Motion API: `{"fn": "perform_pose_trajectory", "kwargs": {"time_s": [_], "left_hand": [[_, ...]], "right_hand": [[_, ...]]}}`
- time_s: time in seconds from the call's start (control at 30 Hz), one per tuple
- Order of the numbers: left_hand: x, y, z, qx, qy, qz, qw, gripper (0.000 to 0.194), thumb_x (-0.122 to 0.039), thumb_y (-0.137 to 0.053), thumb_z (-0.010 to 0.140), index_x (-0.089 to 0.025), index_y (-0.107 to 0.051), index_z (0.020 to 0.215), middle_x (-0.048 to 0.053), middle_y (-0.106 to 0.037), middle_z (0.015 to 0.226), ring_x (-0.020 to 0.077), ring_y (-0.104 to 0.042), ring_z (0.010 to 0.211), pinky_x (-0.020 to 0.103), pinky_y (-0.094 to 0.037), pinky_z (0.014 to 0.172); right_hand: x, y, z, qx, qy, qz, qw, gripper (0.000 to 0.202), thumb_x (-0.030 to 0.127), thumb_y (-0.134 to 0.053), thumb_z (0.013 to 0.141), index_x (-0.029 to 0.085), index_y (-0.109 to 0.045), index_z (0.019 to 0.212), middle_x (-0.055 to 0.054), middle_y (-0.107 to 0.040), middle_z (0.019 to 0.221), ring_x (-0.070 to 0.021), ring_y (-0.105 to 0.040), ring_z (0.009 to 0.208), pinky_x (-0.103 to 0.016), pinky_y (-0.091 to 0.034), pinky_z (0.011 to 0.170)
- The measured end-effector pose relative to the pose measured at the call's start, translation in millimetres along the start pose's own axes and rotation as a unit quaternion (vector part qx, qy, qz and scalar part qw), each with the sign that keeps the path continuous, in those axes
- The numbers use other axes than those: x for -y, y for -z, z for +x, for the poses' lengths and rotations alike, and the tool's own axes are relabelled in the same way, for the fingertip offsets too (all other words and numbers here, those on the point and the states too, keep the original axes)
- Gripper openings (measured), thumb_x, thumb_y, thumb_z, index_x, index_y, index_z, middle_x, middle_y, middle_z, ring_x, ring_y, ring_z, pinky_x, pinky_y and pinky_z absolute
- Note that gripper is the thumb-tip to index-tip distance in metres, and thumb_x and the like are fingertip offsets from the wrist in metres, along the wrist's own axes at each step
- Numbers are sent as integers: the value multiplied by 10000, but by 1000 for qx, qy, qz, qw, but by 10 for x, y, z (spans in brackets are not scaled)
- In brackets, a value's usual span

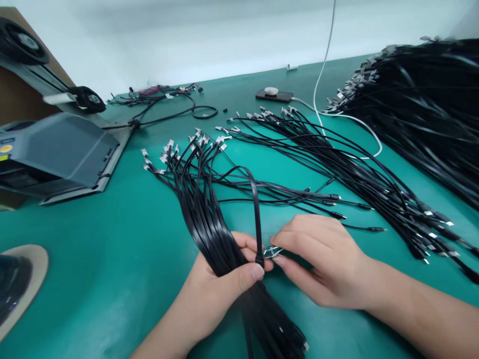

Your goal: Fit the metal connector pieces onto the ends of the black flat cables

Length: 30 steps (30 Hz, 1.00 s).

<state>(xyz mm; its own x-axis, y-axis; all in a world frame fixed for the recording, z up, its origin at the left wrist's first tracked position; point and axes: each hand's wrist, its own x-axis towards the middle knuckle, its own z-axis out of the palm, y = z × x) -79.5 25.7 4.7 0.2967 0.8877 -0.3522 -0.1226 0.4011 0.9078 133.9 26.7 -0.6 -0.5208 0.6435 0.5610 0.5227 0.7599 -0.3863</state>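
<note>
My left hand (215, 294) is closed around a thick bundle of flat black cables (209, 214), which fans out to white-tagged ends at the far side and hangs toward me below the thumb. One looped cable (256, 209) rises apart from the bundle, its dark end pressed under my left thumb. Just right of that end, my right hand (325, 262) pinches a small shiny piece (272, 252), clear or metallic, between thumb and fingertips. It touches or nearly touches the cable end; its exact kind is too small to make out.
More black cables (277, 192) lie behind my hands, with a second spread (337, 164) to the right. A large cable heap (422, 109) fills the far right. A grey machine with reels (63, 149) stands left. Behind are a phone (275, 95) and a white cord (318, 85).
</note>
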Motion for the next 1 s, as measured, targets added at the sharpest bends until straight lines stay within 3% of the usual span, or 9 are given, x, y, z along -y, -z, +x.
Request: {"fn": "perform_pose_trajectory", "kwargs": {"time_s": [0.57,1.0], "left_hand": [[-2,-4,2,13,1,-35,999,190,-222,-875,720,-196,-735,846,-3,-762,727,136,-710,733,194,-540,693],[14,70,35,46,6,17,999,179,-271,-835,779,-215,-714,898,-11,-775,807,118,-676,754,197,-528,708]], "right_hand": [[0,11,-15,10,26,0,1000,144,144,-594,935,118,-610,1076,-79,-682,841,-188,-575,732,-327,-454,648],[-3,1,6,0,36,4,999,139,91,-600,924,88,-624,1061,-83,-684,815,-180,-569,719,-314,-472,634]]}}
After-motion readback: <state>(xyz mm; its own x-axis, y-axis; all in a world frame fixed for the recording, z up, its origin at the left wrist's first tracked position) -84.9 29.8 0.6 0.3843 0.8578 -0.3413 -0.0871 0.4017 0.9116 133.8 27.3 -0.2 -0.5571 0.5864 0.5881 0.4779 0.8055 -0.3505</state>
